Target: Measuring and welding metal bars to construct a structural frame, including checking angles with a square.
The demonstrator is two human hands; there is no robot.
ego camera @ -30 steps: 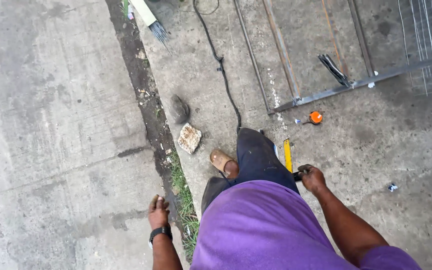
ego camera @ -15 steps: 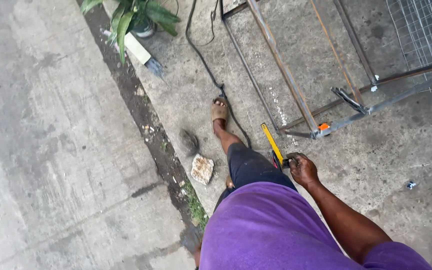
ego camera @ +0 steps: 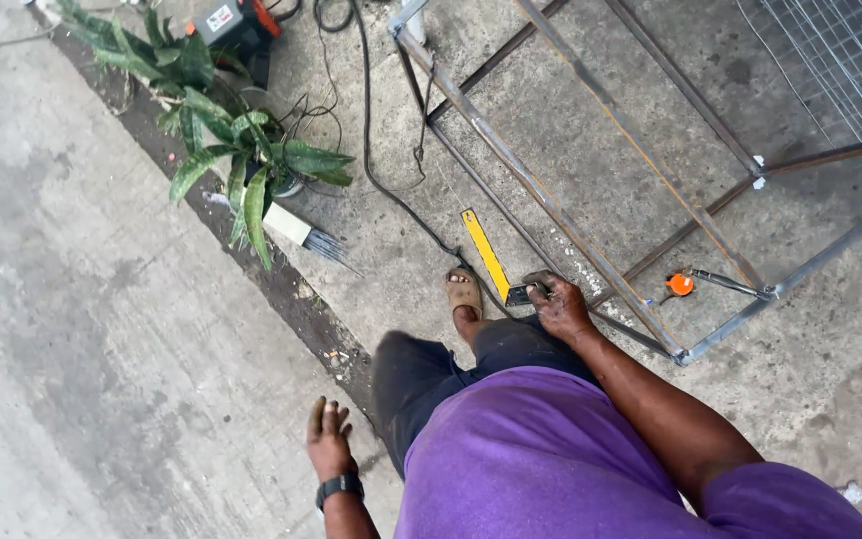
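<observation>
A yellow ruler (ego camera: 485, 254) is gripped at its dark end by the right hand (ego camera: 558, 307), near the metal frame (ego camera: 541, 190). The left hand (ego camera: 328, 439) is kept loose, fingers open, likely for balance.

The right hand (ego camera: 561, 307) grips a try square (ego camera: 488, 256) with a glossy yellow painted blade and dark metal stock. The frame (ego camera: 591, 215) is dull, rust-streaked steel bar (matt throughout), lying on rough, stained concrete (ego camera: 82, 299). The purple shirt (ego camera: 551, 459) is soft cloth.
</observation>
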